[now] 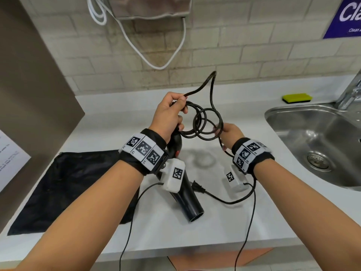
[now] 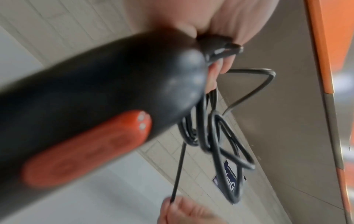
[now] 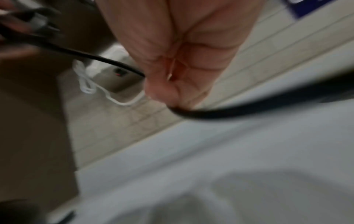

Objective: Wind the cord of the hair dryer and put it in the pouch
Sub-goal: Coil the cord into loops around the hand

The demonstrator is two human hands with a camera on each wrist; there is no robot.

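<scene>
Winding underway: left hand grips hair dryer and coiled cord; right hand pinches cord; I see plug loose, pouch unfilled.

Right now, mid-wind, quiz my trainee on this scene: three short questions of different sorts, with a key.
1. True or false: the dryer is already inside the pouch.
2. Which hand holds the coils of cord against the dryer's handle? A) left hand B) right hand
3. Fill in: the plug lies on the ____.

Key: 1 false, it is out of the pouch, in hand above the counter. 2 A. 3 counter.
</scene>
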